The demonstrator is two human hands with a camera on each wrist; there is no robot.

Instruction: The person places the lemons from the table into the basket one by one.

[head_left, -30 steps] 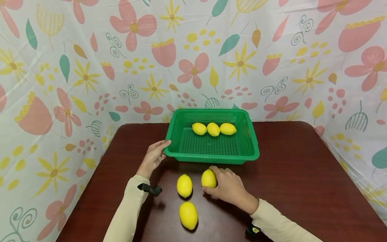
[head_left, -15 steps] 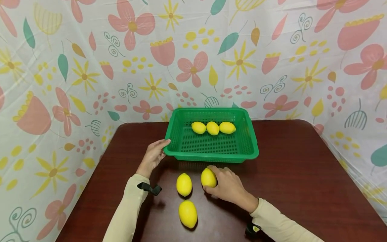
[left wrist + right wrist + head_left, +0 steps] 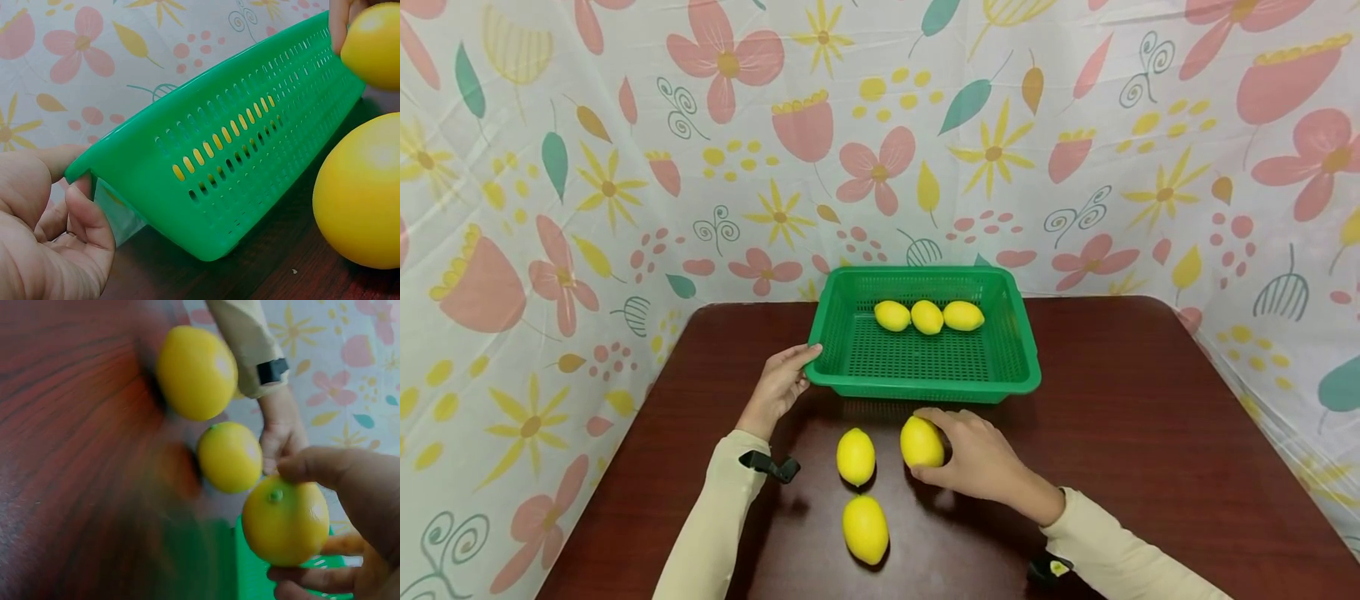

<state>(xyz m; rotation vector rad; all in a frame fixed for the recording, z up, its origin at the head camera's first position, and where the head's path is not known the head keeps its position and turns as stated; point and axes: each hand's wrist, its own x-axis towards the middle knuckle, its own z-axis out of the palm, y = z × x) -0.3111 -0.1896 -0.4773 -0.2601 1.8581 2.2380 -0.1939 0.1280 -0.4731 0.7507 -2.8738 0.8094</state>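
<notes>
My left hand pinches the left front corner of a green plastic basket. In the left wrist view the thumb lies over the rim and the fingers curl below it. My right hand grips a yellow lemon in front of the basket, between thumb and fingers. The right wrist view shows that lemon from its stem end. Two more lemons lie on the table left of it, one lemon farther back and another lemon nearer.
Three lemons sit in a row along the basket's back wall, the middle lemon among them. Beneath everything is a dark red-brown table. A flower-patterned cloth hangs behind and at the sides.
My right hand and forearm have shifted slightly to the right, with the lemon in its grip. The left hand keeps its place on the basket, which stays put.
</notes>
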